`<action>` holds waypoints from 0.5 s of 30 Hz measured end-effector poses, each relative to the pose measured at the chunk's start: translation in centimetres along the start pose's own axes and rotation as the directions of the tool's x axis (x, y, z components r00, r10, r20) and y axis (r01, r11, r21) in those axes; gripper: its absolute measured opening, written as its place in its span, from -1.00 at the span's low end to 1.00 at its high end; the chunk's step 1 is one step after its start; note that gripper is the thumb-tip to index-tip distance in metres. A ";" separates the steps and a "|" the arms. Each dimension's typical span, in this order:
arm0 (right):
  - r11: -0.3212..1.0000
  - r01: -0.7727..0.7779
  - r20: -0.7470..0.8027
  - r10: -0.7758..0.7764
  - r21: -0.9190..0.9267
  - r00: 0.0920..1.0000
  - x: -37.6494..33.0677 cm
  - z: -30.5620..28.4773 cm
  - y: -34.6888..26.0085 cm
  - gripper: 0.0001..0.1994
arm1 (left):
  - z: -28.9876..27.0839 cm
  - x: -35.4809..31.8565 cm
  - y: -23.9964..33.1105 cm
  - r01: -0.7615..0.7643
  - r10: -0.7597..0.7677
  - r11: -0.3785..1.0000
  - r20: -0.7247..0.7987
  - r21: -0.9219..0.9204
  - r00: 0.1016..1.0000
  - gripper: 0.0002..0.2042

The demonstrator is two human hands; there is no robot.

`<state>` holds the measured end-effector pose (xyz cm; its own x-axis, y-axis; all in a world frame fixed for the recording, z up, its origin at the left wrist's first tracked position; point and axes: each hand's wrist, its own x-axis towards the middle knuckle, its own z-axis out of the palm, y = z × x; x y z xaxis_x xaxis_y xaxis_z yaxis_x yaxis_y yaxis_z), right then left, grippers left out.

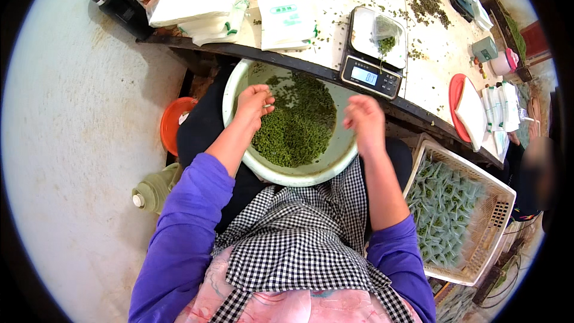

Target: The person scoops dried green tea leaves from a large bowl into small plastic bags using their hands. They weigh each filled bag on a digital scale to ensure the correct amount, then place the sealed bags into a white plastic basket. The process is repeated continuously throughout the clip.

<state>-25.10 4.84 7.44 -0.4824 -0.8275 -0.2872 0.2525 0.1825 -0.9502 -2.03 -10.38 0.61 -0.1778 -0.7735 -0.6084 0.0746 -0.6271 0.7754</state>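
Checked apron lies closest, spread over the lap, with the pale basin resting on it against the table edge. Green tea leaves fill the basin just below both sets of fingers. Left hand curls loosely over the near-left heap, fingertips half closed as if pinching leaves, though whether any are held is unclear. Right hand hovers at the basin's right rim, blurred, fingers bunched narrow; I cannot tell if it grips anything. Beyond its fingers sits a scale bearing a small clear bag. A careless pinch could scatter leaves over the rim, and the perched basin might tip off the lap
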 end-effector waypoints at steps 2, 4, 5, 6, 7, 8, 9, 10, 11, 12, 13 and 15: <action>0.947 0.033 0.232 0.044 -0.318 0.972 -1.3 0.2 3.7 -0.76 | 0.6 2.4 -0.8 -0.084 0.086 0.935 0.009 0.345 0.996 -0.83; 0.627 0.263 0.336 -0.002 -0.733 0.942 -2.8 0.8 5.5 -0.75 | 1.0 3.8 -1.8 -0.153 0.172 0.740 0.036 0.654 0.984 -0.83; 0.539 0.349 0.380 -0.057 -0.767 0.923 -2.9 0.8 6.0 -0.73 | 1.5 4.1 -2.1 -0.181 0.217 0.599 0.059 0.780 0.974 -0.82; 0.483 0.391 0.388 -0.112 -0.783 0.915 -3.0 0.8 6.5 -0.74 | 1.9 4.5 -2.4 -0.199 0.258 0.436 0.090 0.878 0.962 -0.80; 0.423 0.429 0.397 -0.166 -0.798 0.903 -3.0 0.9 6.9 -0.74 | 2.2 4.7 -2.7 -0.206 0.291 0.258 0.127 0.944 0.948 -0.78; 0.470 0.422 0.394 -0.162 -0.775 0.905 -2.7 0.9 6.9 -0.75 | 2.8 4.2 -2.7 -0.227 0.284 0.120 0.186 0.966 0.941 -0.72; 0.516 0.412 0.389 -0.159 -0.751 0.907 -2.4 0.8 7.0 -0.76 | 3.2 4.1 -3.1 -0.223 0.269 0.022 0.209 0.975 0.940 -0.71; 0.561 0.402 0.385 -0.155 -0.724 0.910 -2.2 0.8 7.0 -0.76 | 3.4 4.0 -3.7 -0.219 0.253 -0.077 0.232 0.973 0.939 -0.71; 0.539 0.417 0.393 -0.165 -0.732 0.905 -2.0 0.8 7.3 -0.77 | 3.9 4.0 -4.3 -0.222 0.236 -0.174 0.259 0.959 0.937 -0.71; 0.515 0.430 0.400 -0.174 -0.742 0.900 -1.9 0.8 7.6 -0.78 | 3.8 4.2 -4.5 -0.277 0.154 -0.247 0.319 0.929 0.935 -0.74; 0.490 0.442 0.407 -0.183 -0.751 0.895 -1.9 0.7 7.8 -0.79 | 3.8 4.5 -5.3 -0.303 0.160 -0.270 0.353 0.914 0.922 -0.76; 0.456 0.480 0.437 -0.204 -0.749 0.876 -2.1 1.0 7.4 -0.82 | 3.1 5.1 -7.2 -0.340 0.173 -0.314 0.406 0.886 0.897 -0.79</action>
<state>-21.34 7.41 1.11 -0.1078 -0.9942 -0.0049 -0.7449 0.0840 -0.6618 -6.48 -9.50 -7.51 -0.5451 -0.7649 -0.3433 -0.8324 0.5424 0.1133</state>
